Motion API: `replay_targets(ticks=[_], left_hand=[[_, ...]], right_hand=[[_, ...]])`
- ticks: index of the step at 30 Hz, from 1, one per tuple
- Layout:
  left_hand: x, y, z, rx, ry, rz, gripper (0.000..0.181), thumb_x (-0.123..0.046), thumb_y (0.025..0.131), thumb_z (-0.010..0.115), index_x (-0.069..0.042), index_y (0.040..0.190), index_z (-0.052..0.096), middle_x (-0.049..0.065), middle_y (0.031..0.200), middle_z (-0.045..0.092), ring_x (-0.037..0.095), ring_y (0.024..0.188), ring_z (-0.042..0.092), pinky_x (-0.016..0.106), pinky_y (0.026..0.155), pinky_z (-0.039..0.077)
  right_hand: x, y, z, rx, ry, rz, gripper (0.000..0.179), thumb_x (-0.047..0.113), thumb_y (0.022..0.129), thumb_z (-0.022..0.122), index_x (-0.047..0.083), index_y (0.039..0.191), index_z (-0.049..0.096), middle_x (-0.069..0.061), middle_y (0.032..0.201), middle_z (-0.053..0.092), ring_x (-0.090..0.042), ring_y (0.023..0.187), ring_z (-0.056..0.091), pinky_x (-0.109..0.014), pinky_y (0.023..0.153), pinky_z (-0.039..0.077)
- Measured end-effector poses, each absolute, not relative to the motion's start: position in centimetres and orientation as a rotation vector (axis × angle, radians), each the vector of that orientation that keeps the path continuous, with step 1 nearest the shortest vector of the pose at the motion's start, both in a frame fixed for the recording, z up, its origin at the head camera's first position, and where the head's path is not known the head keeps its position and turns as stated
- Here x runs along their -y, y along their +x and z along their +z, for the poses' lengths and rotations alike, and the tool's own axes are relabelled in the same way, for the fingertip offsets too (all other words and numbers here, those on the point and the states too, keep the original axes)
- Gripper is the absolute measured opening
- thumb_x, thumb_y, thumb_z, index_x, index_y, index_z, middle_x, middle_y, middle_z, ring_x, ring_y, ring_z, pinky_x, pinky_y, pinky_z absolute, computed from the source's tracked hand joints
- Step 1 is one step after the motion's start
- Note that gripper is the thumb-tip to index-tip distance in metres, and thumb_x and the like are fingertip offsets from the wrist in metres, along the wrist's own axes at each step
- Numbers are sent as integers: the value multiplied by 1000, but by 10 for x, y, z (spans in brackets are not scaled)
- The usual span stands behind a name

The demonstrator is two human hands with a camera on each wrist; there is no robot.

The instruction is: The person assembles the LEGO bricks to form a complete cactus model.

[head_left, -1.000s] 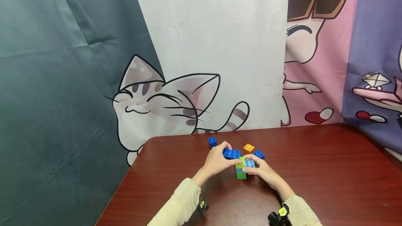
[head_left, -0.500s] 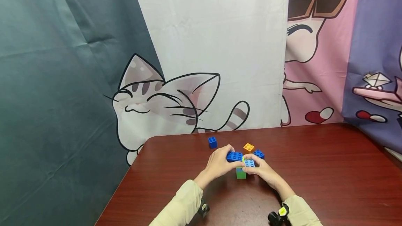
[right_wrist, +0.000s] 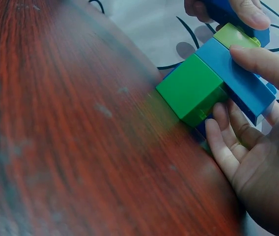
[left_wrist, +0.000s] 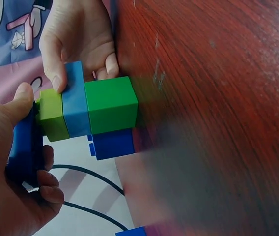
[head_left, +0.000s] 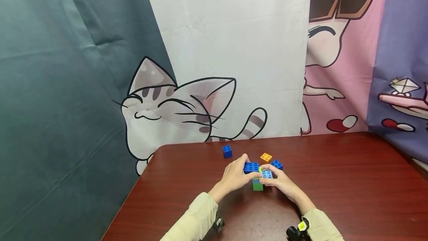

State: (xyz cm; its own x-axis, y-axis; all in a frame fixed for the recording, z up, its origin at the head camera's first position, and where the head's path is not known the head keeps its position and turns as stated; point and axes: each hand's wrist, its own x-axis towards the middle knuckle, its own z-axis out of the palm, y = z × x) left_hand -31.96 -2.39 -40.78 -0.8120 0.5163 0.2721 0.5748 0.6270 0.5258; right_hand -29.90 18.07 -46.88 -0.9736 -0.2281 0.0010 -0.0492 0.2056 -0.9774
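Observation:
My left hand (head_left: 231, 178) grips a long dark blue brick (head_left: 251, 167) between thumb and fingers. It holds this brick right at the studs of a lime brick (left_wrist: 52, 118), which tops a small stack. Under the lime one is a longer light blue brick (left_wrist: 75, 105), and below that a green brick (left_wrist: 112, 105) stands on the table. My right hand (head_left: 285, 186) pinches the light blue brick at its overhanging right end, thumb on the near side. Another dark blue brick (left_wrist: 114, 144) shows beside the green one, low down behind the stack.
Beyond the hands on the reddish-brown table (head_left: 334, 181) lie an orange brick (head_left: 266, 157) and a blue brick (head_left: 276, 164). A dark blue brick (head_left: 227, 151) stands farther left, near the back edge. A printed cloth (head_left: 267, 47) hangs behind the table.
My left hand has moved right with the long dark blue brick, bringing it over the lime brick and covering much of it. The right hand stays on the light blue brick.

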Motion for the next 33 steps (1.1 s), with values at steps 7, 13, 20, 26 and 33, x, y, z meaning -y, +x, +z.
replay_targets(ticks=[7, 13, 20, 26, 33], left_hand=[[24, -319, -408, 2780, -940, -1023, 40, -41, 86, 71, -14, 106, 50, 2, 89, 63, 1, 69, 50, 14, 61, 45], [24, -317, -403, 2807, -982, -1075, 37, -36, 88, 71, -12, 108, 51, 4, 94, 63, 2, 73, 53, 14, 66, 48], [25, -318, -403, 2746, -961, -1209, 34, -30, 85, 75, -10, 106, 58, 7, 101, 67, 3, 80, 57, 15, 73, 52], [26, -317, -410, 2679, -893, -1329, 34, -32, 81, 79, -11, 104, 65, 7, 106, 71, 5, 86, 59, 17, 79, 52], [27, -317, -410, 2684, -813, -1409, 34, -33, 80, 80, -12, 104, 68, 6, 107, 71, 7, 88, 60, 22, 81, 55]], right_hand=[[-180, -298, -470, -2321, -289, -1883, 55, 30, 90, 67, 5, 135, 46, -23, 137, 48, -22, 108, 59, -43, 95, 53], [-181, -298, -470, -2316, -333, -1892, 54, 28, 91, 66, 3, 135, 45, -25, 136, 47, -24, 109, 59, -39, 93, 54], [-181, -299, -470, -2317, -334, -1892, 55, 28, 91, 66, 3, 135, 45, -24, 135, 47, -22, 108, 58, -36, 92, 54], [-182, -299, -471, -2315, -360, -1893, 53, 27, 91, 66, 2, 134, 45, -24, 133, 48, -18, 104, 59, -31, 88, 54], [-182, -300, -472, -2299, -379, -1905, 54, 26, 92, 66, 1, 135, 44, -26, 136, 46, -18, 106, 60, -33, 89, 56]])
